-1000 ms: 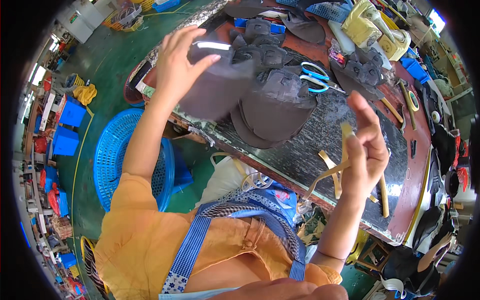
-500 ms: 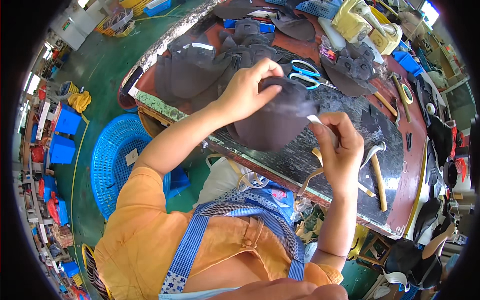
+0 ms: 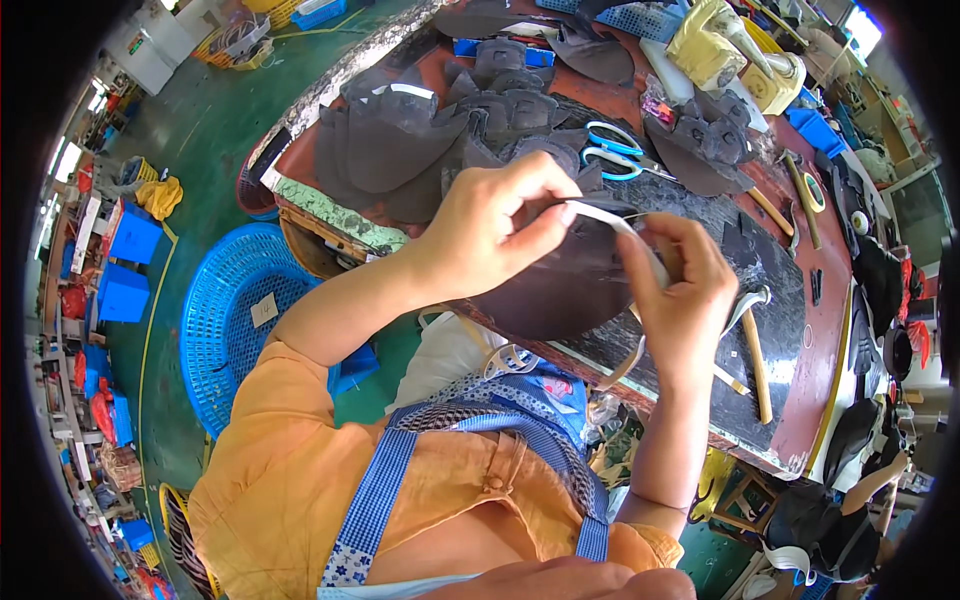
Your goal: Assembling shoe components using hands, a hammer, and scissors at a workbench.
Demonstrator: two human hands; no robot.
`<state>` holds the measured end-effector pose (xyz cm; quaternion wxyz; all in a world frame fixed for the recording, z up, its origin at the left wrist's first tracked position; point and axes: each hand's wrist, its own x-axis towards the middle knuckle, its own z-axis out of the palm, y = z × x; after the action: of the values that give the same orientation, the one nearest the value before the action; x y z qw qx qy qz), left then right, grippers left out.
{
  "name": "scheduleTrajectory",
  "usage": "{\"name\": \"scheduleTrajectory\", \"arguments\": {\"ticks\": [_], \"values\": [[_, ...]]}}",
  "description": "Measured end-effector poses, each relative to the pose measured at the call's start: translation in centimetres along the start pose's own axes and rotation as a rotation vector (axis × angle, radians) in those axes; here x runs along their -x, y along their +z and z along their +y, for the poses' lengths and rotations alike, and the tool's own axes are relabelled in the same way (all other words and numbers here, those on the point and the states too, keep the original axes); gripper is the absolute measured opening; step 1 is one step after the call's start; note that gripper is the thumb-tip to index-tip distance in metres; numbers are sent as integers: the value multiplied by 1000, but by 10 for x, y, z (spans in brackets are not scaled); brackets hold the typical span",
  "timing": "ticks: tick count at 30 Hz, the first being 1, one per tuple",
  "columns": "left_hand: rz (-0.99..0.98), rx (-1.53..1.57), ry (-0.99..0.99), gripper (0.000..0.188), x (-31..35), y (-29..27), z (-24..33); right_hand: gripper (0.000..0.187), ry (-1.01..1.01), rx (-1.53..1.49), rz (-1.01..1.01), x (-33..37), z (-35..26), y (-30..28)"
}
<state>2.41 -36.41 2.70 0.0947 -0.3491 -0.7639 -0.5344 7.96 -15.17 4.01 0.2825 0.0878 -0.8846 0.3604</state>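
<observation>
My left hand [image 3: 485,230] pinches the upper edge of a dark, rounded leather-like piece [image 3: 550,295], with thumb and forefinger closed. A narrow white strip [image 3: 600,214] runs along that edge, one end under my left thumb. From there it stretches to my right hand [image 3: 685,285], whose thumb and fingers are closed on it. A pale length of strip hangs below the right hand toward the table's near edge. Just beyond the hands lie blue-handled scissors [image 3: 614,152], blades toward the right.
Stacks of dark cut pieces [image 3: 385,150] cover the table's left, with another stack [image 3: 708,140] at far right. A wooden-handled hammer [image 3: 757,365] lies right of my right hand, a tape roll [image 3: 815,188] farther off. A blue plastic basket [image 3: 232,310] stands on the floor at left.
The dark piece has tilted and come lower and nearer. The strip, earlier only at my right hand, now spans both hands along the piece's edge, with its end under my left thumb.
</observation>
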Motion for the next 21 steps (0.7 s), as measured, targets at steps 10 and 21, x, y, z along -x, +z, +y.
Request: {"name": "scheduleTrajectory", "arguments": {"ticks": [10, 21], "values": [[10, 110, -27, 10, 12, -9, 0, 49, 52, 105, 71, 0, 13, -2], [205, -176, 92, 14, 14, -47, -16, 14, -280, 192, 112, -7, 18, 2]]}}
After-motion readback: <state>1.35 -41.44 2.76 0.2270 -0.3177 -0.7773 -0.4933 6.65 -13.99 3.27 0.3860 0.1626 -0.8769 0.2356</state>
